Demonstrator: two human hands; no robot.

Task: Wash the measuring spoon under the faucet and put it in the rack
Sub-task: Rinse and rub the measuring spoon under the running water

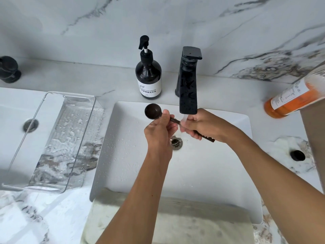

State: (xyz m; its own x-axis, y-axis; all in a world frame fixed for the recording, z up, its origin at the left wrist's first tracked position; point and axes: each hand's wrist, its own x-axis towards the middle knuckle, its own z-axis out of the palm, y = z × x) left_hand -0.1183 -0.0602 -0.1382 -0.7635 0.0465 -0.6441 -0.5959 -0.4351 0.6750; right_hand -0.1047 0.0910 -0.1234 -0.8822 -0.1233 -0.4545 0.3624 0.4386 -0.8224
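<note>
Over white sink (pixel 219 173) in marble counter (pixel 52 217), both hands (pixel 159 131) (pixel 205 126) grip measuring spoon (pixel 152 111).

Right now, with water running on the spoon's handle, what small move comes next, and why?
Probably slide the measuring spoon rightward so its bowl sits under the faucet. The stream is hitting only the handle between the left hand and right hand, while the bowl sits left of it, outside the water.

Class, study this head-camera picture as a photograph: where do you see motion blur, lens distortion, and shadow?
Head view: the orange bottle at the right edge is smeared by motion blur; the running water under the faucet blurs over the measuring spoon handle; wide-angle distortion bows the clear rack and sink; light is soft, with faint shadows beside the soap bottle.
</note>
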